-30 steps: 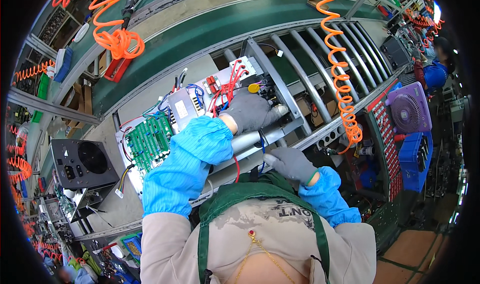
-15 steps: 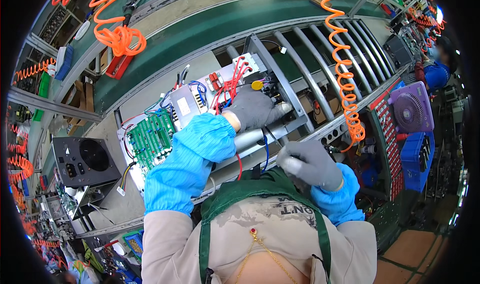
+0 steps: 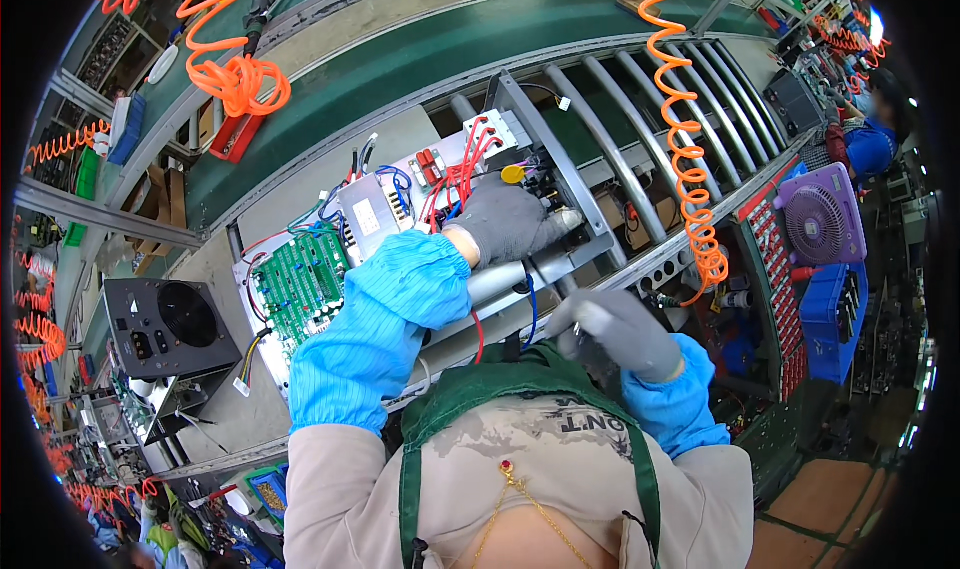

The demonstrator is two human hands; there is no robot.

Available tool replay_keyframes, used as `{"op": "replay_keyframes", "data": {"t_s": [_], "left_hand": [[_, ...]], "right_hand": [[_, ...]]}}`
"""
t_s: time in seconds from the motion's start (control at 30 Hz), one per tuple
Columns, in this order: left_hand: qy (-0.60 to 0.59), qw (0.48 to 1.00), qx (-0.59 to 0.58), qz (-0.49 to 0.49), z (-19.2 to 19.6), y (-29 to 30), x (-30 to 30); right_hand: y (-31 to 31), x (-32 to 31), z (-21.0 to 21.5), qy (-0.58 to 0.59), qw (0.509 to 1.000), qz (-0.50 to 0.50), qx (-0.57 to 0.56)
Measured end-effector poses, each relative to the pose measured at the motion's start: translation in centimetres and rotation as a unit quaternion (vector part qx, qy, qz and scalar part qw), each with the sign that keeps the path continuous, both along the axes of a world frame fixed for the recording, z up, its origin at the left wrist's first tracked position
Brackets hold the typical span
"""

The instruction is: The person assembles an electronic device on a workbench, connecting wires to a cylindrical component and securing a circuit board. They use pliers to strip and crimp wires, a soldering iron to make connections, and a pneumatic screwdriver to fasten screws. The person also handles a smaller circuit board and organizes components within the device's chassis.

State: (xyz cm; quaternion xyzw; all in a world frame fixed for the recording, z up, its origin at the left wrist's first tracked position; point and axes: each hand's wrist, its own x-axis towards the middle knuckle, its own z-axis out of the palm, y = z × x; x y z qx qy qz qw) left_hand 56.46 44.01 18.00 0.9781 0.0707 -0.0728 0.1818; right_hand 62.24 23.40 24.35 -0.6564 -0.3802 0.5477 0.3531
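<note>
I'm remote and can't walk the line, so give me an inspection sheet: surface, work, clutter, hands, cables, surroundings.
Surface: grey bench, with rollers to the right.
Work: open chassis; green board to its left.
Clutter: dark box left of the board; red tray beyond.
Hands: both gloved; left hand over the chassis; right hand nearer the body, fingers bent, any grip unclear.
Cables: red wires bunched in the chassis; blue wire hanging toward the apron; orange hose coiled over the rollers.
Surroundings: purple fan, blue bin and co-worker at right.
</note>
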Motion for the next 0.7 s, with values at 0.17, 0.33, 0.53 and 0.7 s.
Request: {"op": "replay_keyframes", "data": {"t_s": [0.17,0.33,0.53,0.7], "left_hand": [[0.039,0.999,0.0,0.007,0.8,-0.1,0.3],[-0.007,1.0,0.0,-0.001,0.3,-0.1,0.0],[-0.021,1.0,-0.002,-0.014,0.7,0.2,0.0],[0.029,0.999,-0.006,-0.013,1.4,-0.1,0.1]], "right_hand": [[-0.5,-0.2,-5.4,-0.121,0.988,0.094,0.003],[-0.4,1.9,-7.8,0.122,0.991,-0.048,-0.002],[0.5,2.1,-9.1,0.223,0.97,-0.08,-0.047],[-0.1,2.2,-8.8,0.301,0.95,-0.08,-0.023]]}}
